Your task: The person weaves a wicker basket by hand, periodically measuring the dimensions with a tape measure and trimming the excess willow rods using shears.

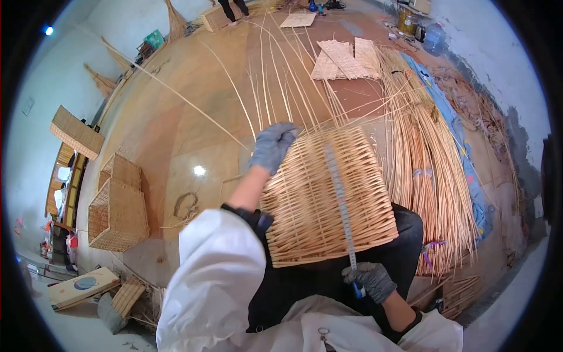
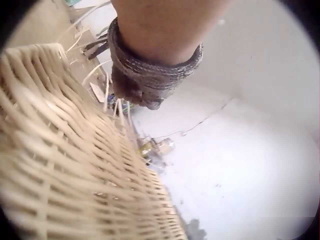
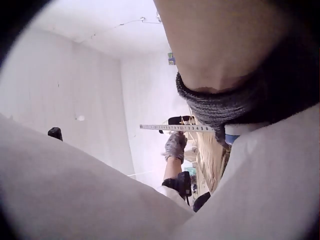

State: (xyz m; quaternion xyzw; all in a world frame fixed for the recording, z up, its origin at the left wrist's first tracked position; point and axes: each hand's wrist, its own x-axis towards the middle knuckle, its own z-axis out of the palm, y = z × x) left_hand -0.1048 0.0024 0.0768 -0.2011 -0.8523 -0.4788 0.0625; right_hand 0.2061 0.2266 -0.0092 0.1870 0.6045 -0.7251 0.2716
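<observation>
A woven wicker panel lies tilted over the person's lap, with long loose stakes fanning out from its far edge. The gloved left hand grips the panel's far left corner, its fingers curled beside the stakes. Low at the right, the gloved right hand holds a tape measure with a blue case. Its pale blade runs up across the weave toward the far edge. In the left wrist view the panel fills the left side; in the right wrist view the blade passes near the left hand.
A thick bundle of peeled rods lies on a blue cloth at the right. Flat woven mats are on the floor ahead. Box-shaped baskets stand at the left. A water jug and another person's legs show farther back.
</observation>
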